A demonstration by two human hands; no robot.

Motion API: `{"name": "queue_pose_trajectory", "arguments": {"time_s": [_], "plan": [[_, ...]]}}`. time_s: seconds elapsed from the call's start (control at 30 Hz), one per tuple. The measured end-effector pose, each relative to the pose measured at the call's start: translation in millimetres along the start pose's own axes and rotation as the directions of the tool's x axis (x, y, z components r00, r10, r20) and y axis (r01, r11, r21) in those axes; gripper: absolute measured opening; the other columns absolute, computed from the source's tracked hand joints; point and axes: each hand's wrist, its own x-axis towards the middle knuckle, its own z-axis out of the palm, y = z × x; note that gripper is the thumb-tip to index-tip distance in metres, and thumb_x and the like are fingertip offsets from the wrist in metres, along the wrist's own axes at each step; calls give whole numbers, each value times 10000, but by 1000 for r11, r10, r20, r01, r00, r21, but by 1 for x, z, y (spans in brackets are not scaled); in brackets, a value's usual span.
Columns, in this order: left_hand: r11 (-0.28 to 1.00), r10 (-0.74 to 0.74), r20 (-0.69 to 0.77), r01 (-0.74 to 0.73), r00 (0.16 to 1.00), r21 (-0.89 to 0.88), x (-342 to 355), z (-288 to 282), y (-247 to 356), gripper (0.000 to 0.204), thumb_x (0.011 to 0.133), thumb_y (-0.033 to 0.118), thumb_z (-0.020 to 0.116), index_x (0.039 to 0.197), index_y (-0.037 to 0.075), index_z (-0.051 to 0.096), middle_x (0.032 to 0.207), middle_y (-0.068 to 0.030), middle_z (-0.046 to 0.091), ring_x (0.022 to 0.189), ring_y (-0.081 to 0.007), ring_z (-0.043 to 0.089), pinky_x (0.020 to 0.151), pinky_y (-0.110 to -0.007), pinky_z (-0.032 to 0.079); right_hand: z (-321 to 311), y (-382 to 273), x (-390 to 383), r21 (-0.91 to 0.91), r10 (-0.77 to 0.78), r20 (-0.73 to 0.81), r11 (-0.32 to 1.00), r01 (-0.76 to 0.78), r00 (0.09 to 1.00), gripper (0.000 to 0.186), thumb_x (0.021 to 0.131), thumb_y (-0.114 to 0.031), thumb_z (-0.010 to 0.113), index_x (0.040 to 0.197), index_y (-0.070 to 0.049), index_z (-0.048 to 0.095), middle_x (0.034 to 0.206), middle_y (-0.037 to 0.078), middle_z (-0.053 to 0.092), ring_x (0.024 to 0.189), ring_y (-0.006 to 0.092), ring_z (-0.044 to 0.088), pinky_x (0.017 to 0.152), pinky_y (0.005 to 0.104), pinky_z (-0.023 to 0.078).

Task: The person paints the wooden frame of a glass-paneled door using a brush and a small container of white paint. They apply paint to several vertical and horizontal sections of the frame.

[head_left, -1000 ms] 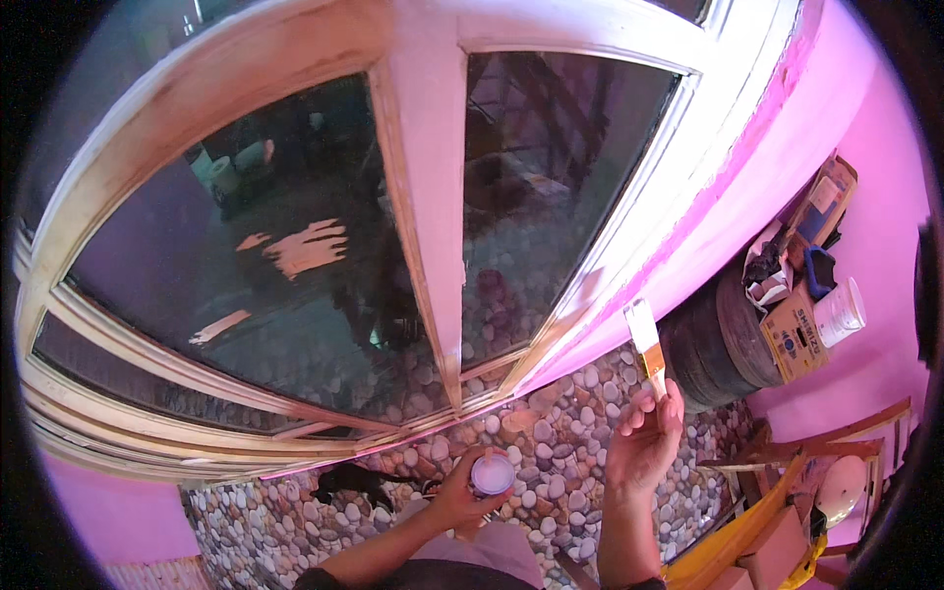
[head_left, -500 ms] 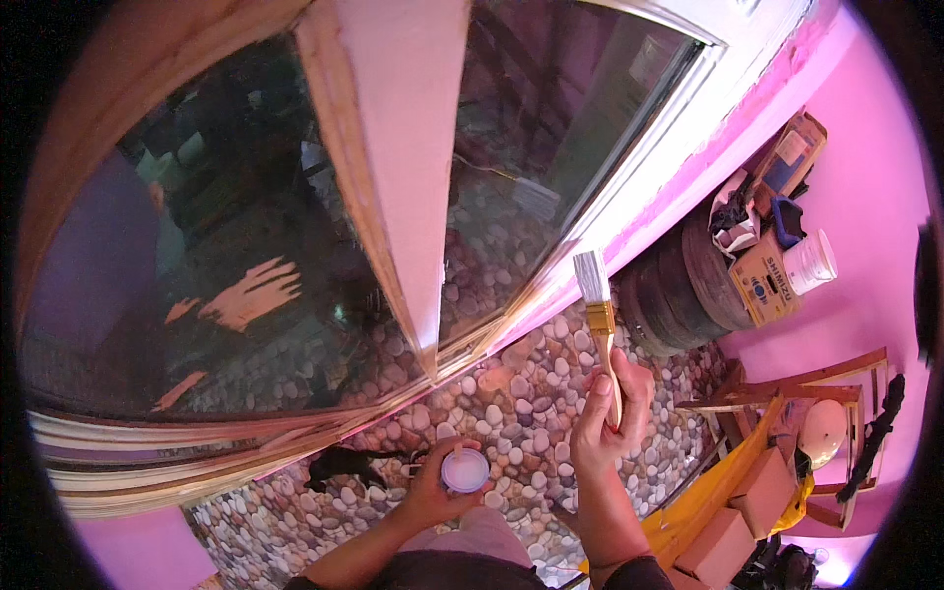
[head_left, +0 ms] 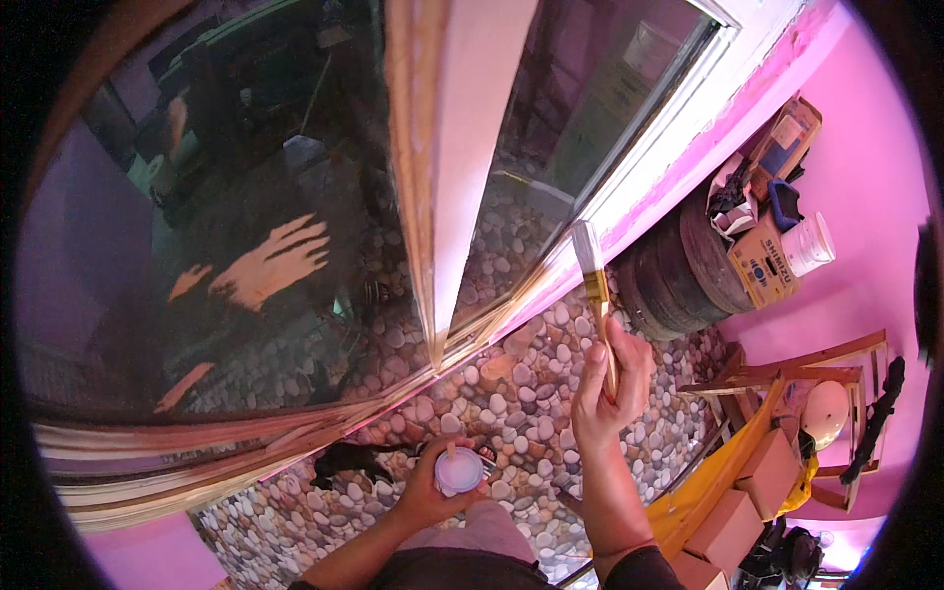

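Note:
In my right hand [head_left: 612, 383] is a paintbrush [head_left: 595, 280], its wooden handle gripped between thumb and fingers. The white-coated bristles point up, close to the lower right edge of the white window frame [head_left: 649, 138]; whether they touch it I cannot tell. My left hand [head_left: 433, 482] is wrapped round a small cup [head_left: 458, 472] of whitish paint, low and near my body. A small stick or finger shows at the cup's rim. Dark window glass [head_left: 246, 197] fills the upper left and mirrors a hand. A pale upright bar [head_left: 482, 147] with a wooden edge divides the panes.
Stacked tyres [head_left: 678, 275] stand right of the frame, with a cardboard box [head_left: 762, 265] and a white bucket [head_left: 808, 244] beside them. A wooden rack [head_left: 816, 374], brown boxes [head_left: 728, 526] and a yellow sheet [head_left: 708, 472] lie at lower right. A black cat-like shape [head_left: 354, 462] rests on the pebble-patterned floor [head_left: 511, 423].
The brush has risen slightly and turned more edge-on, its bristles nearer the frame. My view has shifted, so the upright bar appears farther right. The cup stays in my left hand.

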Motion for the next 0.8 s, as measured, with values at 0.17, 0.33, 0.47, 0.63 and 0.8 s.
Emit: {"name": "queue_pose_trajectory", "arguments": {"time_s": [0.17, 0.33, 0.47, 0.63, 0.8], "plan": [[1000, -24, -2, 24, 1000, -17, -7, -1, -7, 731, 737, 59, 843, 1335, 48, 422, 1279, -135, 519, 1184, -231, 544, 1013, -368, 439, 7, 1, -10, 3, 60, 14, 998, -60, 998, 234, 940, -16, 616, 1161, 58, 638, 937, 155, 652, 795, 221, 602, 706, 316, 483], [999, 23, -1, -23, 1000, -27, -5, 2, -3, 719, 740, 43, 841, 1324, 49, 423, 1280, -135, 517, 1177, -233, 546, 1010, -365, 439, 4, 2, -16, -28, 62, 69, 998, -60, 996, 230, 929, -9, 625, 1147, 63, 636, 939, 169, 662, 806, 239, 618, 708, 327, 492], [997, 12, -4, -12, 1000, -70, -6, 7, 1, 728, 741, 31, 837, 1334, 51, 415, 1280, -134, 516, 1191, -234, 537, 1017, -366, 434, -1, -2, -9, -12, -9, -3, 1000, 9, 1000, 227, 923, -5, 631, 1136, 73, 633, 943, 172, 663, 804, 247, 618, 706, 331, 495], [991, 6, -14, -8, 1000, -133, -9, 13, -2, 736, 740, 26, 834, 1342, 51, 412, 1283, -134, 513, 1205, -238, 528, 1026, -371, 429, 3, -1, -2, 3, -33, 2, 999, 33, 999, 234, 916, 3, 634, 1143, 61, 635, 946, 174, 654, 808, 252, 619, 705, 336, 501], [994, -32, -12, 31, 999, -104, -13, 18, -3, 740, 740, 31, 835, 1346, 52, 411, 1282, -133, 514, 1200, -243, 531, 1033, -377, 421, 7, 8, -25, 21, 46, 94, 999, -48, 995, 365, 840, 80, 671, 1199, 32, 622, 960, 171, 623, 827, 265, 625, 700, 339, 523]]}}
